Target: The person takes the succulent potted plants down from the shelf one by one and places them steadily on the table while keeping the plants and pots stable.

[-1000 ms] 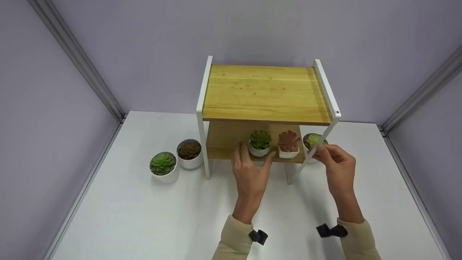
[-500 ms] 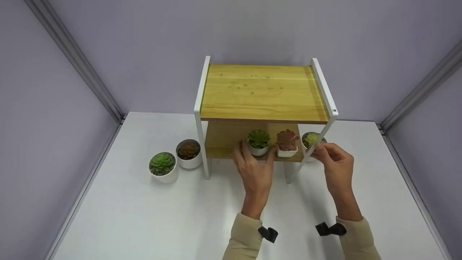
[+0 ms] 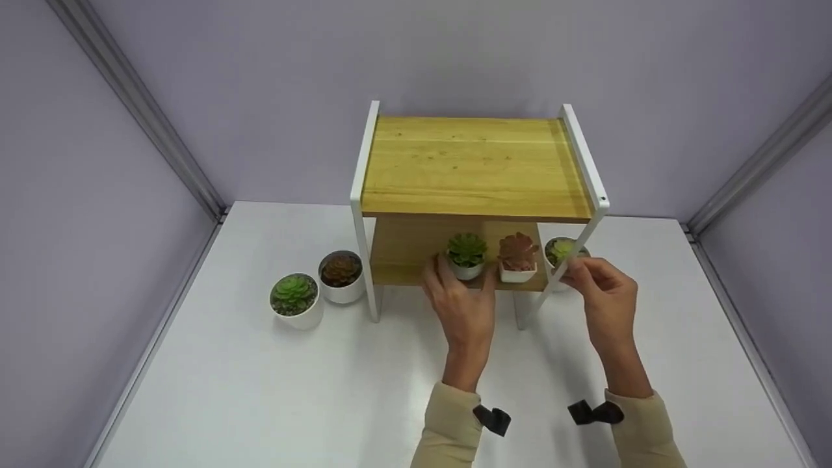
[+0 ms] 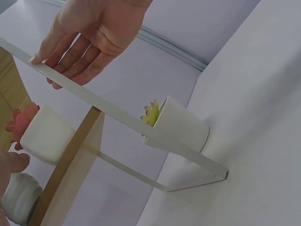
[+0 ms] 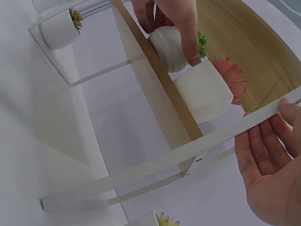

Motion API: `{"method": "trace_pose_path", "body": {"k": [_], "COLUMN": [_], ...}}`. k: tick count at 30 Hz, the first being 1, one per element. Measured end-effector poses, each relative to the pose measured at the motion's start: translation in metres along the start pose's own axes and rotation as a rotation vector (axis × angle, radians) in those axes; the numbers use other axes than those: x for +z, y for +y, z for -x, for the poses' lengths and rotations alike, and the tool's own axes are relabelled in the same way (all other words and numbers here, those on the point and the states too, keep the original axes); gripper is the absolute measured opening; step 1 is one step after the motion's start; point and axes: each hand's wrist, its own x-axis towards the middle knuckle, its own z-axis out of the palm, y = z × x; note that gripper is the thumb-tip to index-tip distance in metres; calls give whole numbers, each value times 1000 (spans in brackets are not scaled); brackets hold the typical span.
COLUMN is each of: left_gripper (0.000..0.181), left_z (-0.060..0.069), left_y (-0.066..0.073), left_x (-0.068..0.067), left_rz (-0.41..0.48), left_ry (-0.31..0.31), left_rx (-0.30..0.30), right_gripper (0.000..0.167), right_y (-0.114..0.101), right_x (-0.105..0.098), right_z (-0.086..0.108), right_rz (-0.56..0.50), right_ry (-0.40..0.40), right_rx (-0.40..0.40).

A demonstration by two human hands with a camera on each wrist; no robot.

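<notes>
My left hand (image 3: 463, 305) reaches to the front of the rack's lower wooden shelf (image 3: 403, 276). Its fingers and thumb grip the ribbed round white pot (image 5: 167, 47) of a green succulent (image 3: 467, 250). Right beside it on that shelf is a red succulent (image 3: 518, 252) in a squarish white pot (image 5: 204, 89), close to my left thumb. With thumb and fingers, my right hand (image 3: 608, 302) pinches the white front right leg (image 5: 221, 136) of the rack. Behind that leg, a yellow-green succulent (image 3: 560, 250) in a white pot (image 4: 181, 127) stands on the table.
Above spreads the rack's wooden top (image 3: 478, 169) between white side rails. Left of the rack, a brown succulent (image 3: 341, 270) and a bright green succulent (image 3: 294, 294) stand in white pots on the white table (image 3: 260, 403). Pale partition walls (image 3: 455, 52) enclose the back and sides.
My left wrist and forearm have swung to the right while the fingers stay around the pot. The right hand keeps its place on the leg, and the pots have hardly moved.
</notes>
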Motion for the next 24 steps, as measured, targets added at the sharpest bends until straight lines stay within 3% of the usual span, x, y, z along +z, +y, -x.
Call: {"method": "trace_pose_path", "body": {"k": [10, 24], "left_gripper": [76, 69], "left_z": [-2, -4], "left_y": [6, 10], "left_x": [1, 4], "left_rz": [46, 36], "left_ry": [-14, 1], "left_rx": [-86, -96], "right_gripper": [26, 28], "right_y": [1, 1], "right_x": [1, -1], "right_z": [0, 0], "right_rz": [-11, -6], "right_ry": [-3, -3], "right_rx": [-9, -7]}}
